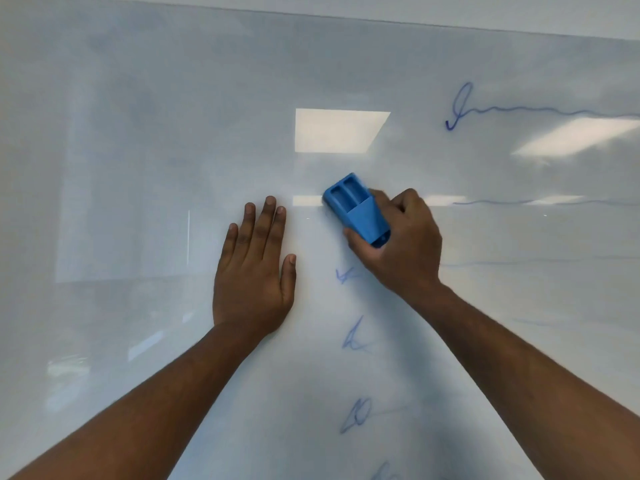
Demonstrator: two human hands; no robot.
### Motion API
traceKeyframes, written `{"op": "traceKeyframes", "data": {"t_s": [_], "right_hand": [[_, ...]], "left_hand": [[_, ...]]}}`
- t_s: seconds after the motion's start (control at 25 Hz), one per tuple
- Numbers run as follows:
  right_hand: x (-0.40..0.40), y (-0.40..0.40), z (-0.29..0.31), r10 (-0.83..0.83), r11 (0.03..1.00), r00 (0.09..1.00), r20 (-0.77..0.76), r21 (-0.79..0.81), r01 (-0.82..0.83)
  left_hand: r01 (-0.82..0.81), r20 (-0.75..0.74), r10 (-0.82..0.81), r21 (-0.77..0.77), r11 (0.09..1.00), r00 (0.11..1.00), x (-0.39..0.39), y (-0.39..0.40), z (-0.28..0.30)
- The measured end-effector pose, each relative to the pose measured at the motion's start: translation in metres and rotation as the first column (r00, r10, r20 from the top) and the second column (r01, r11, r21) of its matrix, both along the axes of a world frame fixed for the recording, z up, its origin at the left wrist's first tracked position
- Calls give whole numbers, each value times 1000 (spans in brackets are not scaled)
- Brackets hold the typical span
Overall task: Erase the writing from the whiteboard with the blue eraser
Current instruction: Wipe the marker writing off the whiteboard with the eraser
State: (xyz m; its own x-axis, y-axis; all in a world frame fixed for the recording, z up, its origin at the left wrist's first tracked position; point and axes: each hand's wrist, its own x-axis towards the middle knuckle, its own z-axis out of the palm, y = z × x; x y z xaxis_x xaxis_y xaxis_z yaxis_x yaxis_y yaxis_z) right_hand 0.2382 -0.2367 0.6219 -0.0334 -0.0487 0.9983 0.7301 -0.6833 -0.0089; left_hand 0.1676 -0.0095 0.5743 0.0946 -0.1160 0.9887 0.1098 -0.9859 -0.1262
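Note:
The whiteboard (138,168) fills the view. My right hand (401,244) grips the blue eraser (356,207) and presses it flat on the board near the centre. My left hand (256,268) lies flat on the board, fingers together, just left of the eraser and holding nothing. Blue writing (460,105) with a long wavy line sits at the upper right. Fainter blue lines (519,201) run to the right of the eraser. Small blue scribbles (353,336) run down the board below my right hand.
Ceiling lights reflect on the glossy board as a bright patch (336,131) above the eraser and another at the right. The board's top edge (346,20) runs across the top of the view, with wall above it.

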Motion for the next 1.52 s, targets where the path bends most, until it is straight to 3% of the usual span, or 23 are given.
{"op": "traceKeyframes", "data": {"t_s": [0.08, 0.12, 0.16, 0.24, 0.32, 0.44, 0.48, 0.6, 0.64, 0.68, 0.76, 0.84, 0.88, 0.96, 1.04, 1.08, 1.16, 1.2, 1.24, 1.28, 1.36, 1.44, 1.52], "right_hand": [[-2, -9, 27, 71, 971, 986, -154, 238, -33], [-6, -6, 31, 64, 962, 984, -163, 272, -18], [-8, 1, 25, 20, 978, 994, -106, 210, 3], [-11, 17, -7, -54, 994, 995, 80, -93, 61], [-8, 10, -10, -57, 982, 993, 106, -172, 75], [-12, -1, 28, 57, 974, 982, -182, 227, -14], [-15, 2, 29, 42, 974, 984, -172, 225, -3], [-12, 17, -6, -64, 982, 992, 112, -171, 83], [-7, 8, -3, -61, 971, 989, 137, -221, 90], [-3, -3, 9, -67, 979, 993, 95, -185, 84], [3, -28, 41, -10, 992, 992, -129, 120, 25], [3, -36, 41, 31, 959, 984, -175, 283, 20], [3, -32, 27, 0, 980, 995, -102, 199, 20], [5, -23, -16, -78, 987, 992, 102, -129, 91], [14, -47, -10, -99, 961, 985, 138, -243, 131], [21, -66, 8, -115, 981, 993, 37, -155, 119], [30, -103, 46, -32, 976, 974, -223, 203, 78], [32, -112, 52, 10, 946, 964, -266, 314, 77], [32, -112, 49, 1, 946, 969, -249, 316, 80], [32, -103, 38, -41, 971, 984, -173, 227, 81], [30, -84, 0, -113, 985, 991, 72, -122, 122], [42, -107, 9, -128, 956, 983, 128, -246, 157], [53, -145, 44, -86, 995, 987, -139, 42, 92]], "left_hand": [[0, 8, 0, -2, 1000, 1000, 1, 1, 0], [5, 10, -5, -1, 1000, 1000, 1, 2, 0], [11, 11, -11, 1, 1000, 1000, 1, 2, 0], [10, 7, -10, 3, 1000, 1000, 1, 1, 0], [11, 11, -11, -5, 1000, 1000, 0, 1, 0], [8, 2, -8, -12, 1000, 1000, 1, 1, -1], [12, 2, -12, -13, 1000, 1000, 1, 0, -1], [6, 1, -6, -10, 1000, 1000, 1, 1, -2], [2, 11, -2, -8, 1000, 1000, 1, 2, -3], [-6, 23, 6, -8, 1000, 1000, 2, 3, -3], [-15, 34, 16, -7, 1000, 999, 2, 3, -3], [-13, 35, 13, -4, 1000, 999, 1, 1, -3], [-18, 32, 19, -8, 1000, 999, 0, 0, -3], [-24, 35, 24, -6, 1000, 999, -2, -1, -4], [-20, 29, 20, -3, 1000, 999, -3, -4, -3], [-23, 17, 23, 9, 1000, 1000, -2, -9, 0], [-33, -24, 34, 46, 998, 999, 0, -27, 8], [-39, -45, 42, 56, 998, 998, 2, -39, 14], [-40, -65, 44, 56, 998, 997, 5, -50, 22], [-36, -79, 40, 49, 998, 996, 8, -61, 30], [-32, -101, 36, 39, 999, 994, 16, -80, 42], [-25, -113, 31, 56, 998, 993, 29, -96, 46], [-22, -112, 31, 80, 997, 993, 41, -103, 46]]}}
